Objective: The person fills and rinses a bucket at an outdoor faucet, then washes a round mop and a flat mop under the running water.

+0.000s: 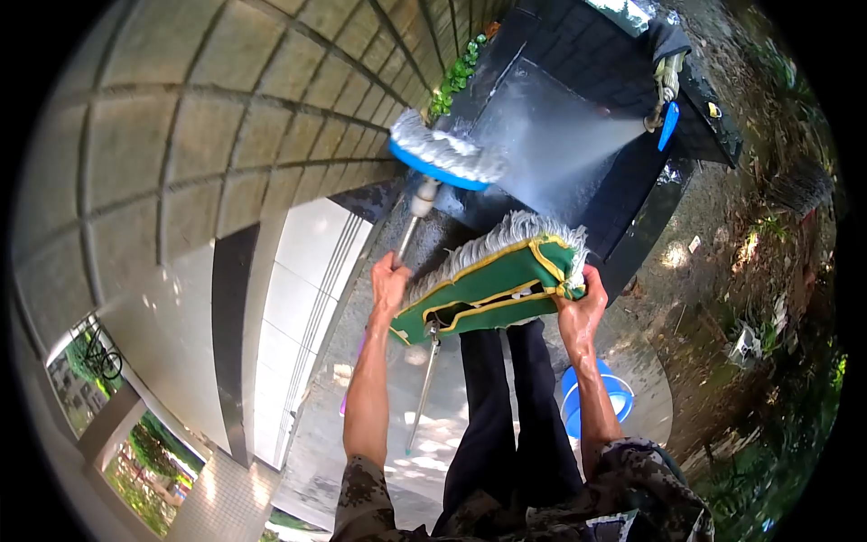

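My left hand [388,282] is wrapped round the metal pole of a round mop [442,170], whose blue disc and white strands point up and away from me. With my right hand [582,312] I grip the right end of a wide flat mop [506,287], which has a green fabric back, yellow trim and grey-white fringe. The flat mop is tilted across in front of my legs. Its thin metal handle [424,388] slants down toward the ground. At its left end, the flat mop is close to my left hand; whether they touch is unclear.
Another person's gloved hand [668,77] holds a blue-handled spray nozzle [668,125], sending water over dark wet slabs [533,126]. A tiled wall [226,117] rises on the left. A blue bucket [598,397] stands by my right arm. Soil and leaf litter [731,271] lie right.
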`<state>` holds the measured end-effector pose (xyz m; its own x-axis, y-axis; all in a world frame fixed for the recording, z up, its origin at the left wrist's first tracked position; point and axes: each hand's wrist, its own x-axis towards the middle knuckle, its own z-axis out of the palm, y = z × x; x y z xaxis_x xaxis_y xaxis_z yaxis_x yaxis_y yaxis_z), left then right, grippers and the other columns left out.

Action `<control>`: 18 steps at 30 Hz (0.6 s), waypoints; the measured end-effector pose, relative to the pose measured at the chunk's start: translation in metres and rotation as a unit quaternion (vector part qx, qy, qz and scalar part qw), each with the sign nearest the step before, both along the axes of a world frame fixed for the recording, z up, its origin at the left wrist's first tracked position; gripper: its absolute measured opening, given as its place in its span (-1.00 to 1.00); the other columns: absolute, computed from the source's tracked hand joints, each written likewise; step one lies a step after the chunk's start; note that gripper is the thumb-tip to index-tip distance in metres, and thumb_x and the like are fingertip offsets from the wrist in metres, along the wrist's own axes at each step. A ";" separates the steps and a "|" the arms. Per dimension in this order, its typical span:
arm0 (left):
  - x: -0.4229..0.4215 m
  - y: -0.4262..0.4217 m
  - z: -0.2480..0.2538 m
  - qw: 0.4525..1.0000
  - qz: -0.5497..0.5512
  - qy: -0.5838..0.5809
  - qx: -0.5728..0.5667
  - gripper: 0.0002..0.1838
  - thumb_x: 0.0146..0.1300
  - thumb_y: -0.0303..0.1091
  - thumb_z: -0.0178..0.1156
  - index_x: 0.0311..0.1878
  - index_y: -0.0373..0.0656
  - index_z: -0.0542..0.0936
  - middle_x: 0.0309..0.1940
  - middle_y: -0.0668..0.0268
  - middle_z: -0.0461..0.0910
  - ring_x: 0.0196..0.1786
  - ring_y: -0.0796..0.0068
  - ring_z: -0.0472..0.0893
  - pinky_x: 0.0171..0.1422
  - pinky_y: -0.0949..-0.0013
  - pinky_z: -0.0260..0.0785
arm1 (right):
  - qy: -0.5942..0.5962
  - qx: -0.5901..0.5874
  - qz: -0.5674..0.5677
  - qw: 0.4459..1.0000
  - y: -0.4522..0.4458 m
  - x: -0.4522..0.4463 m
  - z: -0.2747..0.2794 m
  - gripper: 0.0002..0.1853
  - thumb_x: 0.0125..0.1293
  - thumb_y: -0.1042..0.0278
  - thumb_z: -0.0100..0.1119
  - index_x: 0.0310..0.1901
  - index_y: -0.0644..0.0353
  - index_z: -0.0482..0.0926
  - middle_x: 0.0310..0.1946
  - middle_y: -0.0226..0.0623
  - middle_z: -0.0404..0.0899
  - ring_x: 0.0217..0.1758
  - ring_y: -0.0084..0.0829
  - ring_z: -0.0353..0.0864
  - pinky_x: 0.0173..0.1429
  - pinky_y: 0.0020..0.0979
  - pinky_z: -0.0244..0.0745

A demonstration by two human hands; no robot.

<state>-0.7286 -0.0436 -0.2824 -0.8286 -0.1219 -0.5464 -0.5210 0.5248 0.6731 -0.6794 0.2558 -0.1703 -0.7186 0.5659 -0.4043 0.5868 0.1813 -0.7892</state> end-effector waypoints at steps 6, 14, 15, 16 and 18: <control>0.036 -0.031 -0.066 0.996 0.010 -0.021 -0.087 -0.76 0.04 -0.30 0.25 -0.38 -0.29 0.48 -0.57 0.14 0.49 -0.45 0.29 0.48 -0.29 0.23 0.32 | 0.071 0.007 -0.007 0.997 0.020 0.004 0.009 -0.57 -0.20 0.78 0.30 -0.20 0.30 0.49 -0.35 -0.42 0.54 -0.28 -0.60 0.48 -0.15 -0.55 0.42; 0.053 -0.042 -0.087 0.992 0.007 0.010 -0.124 -0.73 0.11 -0.30 0.17 -0.27 -0.35 0.45 -0.45 -0.13 0.52 -0.28 -0.21 0.52 -0.23 0.03 0.35 | 0.062 0.035 -0.007 0.997 0.057 0.027 0.056 -0.61 -0.13 0.75 0.21 -0.18 0.35 0.45 -0.28 -0.37 0.52 -0.24 -0.57 0.45 -0.07 -0.53 0.36; 0.061 -0.044 -0.092 0.975 -0.020 0.113 -0.189 -0.75 0.08 -0.36 0.16 -0.25 -0.35 0.44 -0.41 -0.15 0.51 -0.27 -0.23 0.51 -0.21 0.01 0.35 | 0.057 0.043 0.005 0.997 0.058 0.029 0.056 -0.62 -0.12 0.73 0.21 -0.17 0.36 0.45 -0.28 -0.37 0.51 -0.24 -0.56 0.45 -0.07 -0.53 0.35; 0.069 -0.045 -0.091 0.942 -0.047 0.214 -0.253 -0.76 0.05 -0.41 0.14 -0.24 -0.36 0.43 -0.37 -0.16 0.51 -0.26 -0.25 0.50 -0.18 -0.01 0.35 | 0.053 0.050 0.017 0.997 0.057 0.028 0.058 -0.62 -0.11 0.72 0.20 -0.15 0.37 0.45 -0.29 -0.37 0.51 -0.24 -0.56 0.45 -0.06 -0.53 0.35; 0.103 -0.032 -0.060 0.950 -0.027 0.130 -0.281 -0.73 0.02 -0.47 0.12 -0.19 -0.37 0.42 -0.32 -0.17 0.50 -0.23 -0.26 0.49 -0.13 -0.04 0.35 | 0.049 0.054 0.033 0.997 0.056 0.030 0.061 -0.62 -0.10 0.71 0.20 -0.15 0.37 0.45 -0.28 -0.36 0.51 -0.23 -0.56 0.45 -0.06 -0.52 0.35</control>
